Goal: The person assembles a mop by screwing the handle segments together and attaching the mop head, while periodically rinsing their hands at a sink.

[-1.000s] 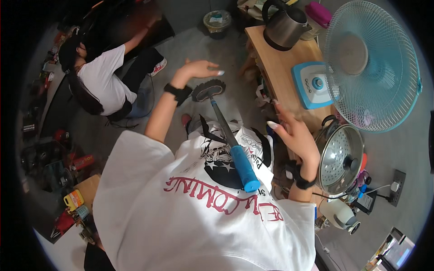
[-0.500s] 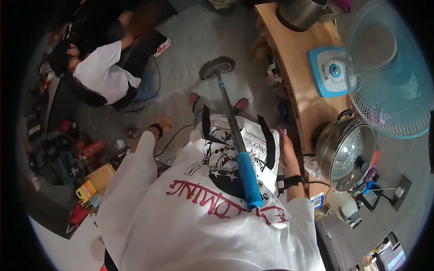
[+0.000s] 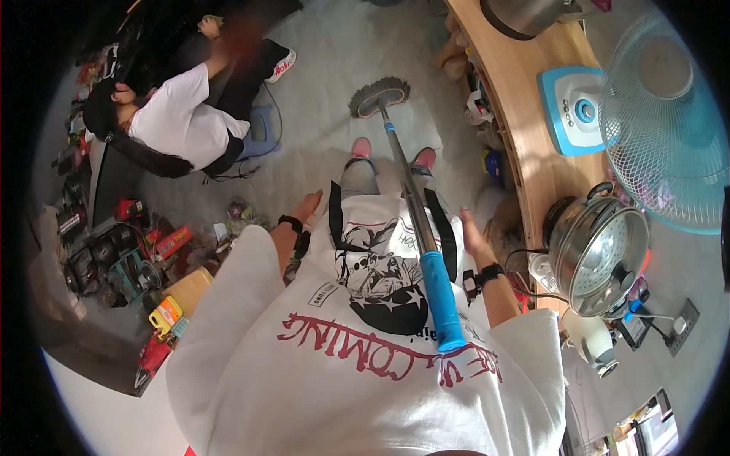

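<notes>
A long-handled mop (image 3: 404,178) with a grey fringed head and a blue grip leans against the front of my white shirt, its head on the floor ahead of my feet. Neither hand touches it. To the left of the handle, my left hand (image 3: 307,207) hangs low, seen edge-on with its fingers stretched out and nothing in them. My right hand (image 3: 474,234) hangs on the other side, near the wooden table edge, also empty with fingers extended. Dark bands circle both wrists.
On the right, a wooden table (image 3: 536,53) holds a blue-and-white fan (image 3: 582,110) and a steel steamer pot (image 3: 597,251). At upper left, another person (image 3: 182,114) sits low on a blue stool (image 3: 262,133). Tools and a yellow bottle (image 3: 165,314) clutter the left.
My left hand has swung forward and inward, and its forearm shows more. My right hand has dropped slightly, staying beside the table. The mop still leans on me as the view shifts.
</notes>
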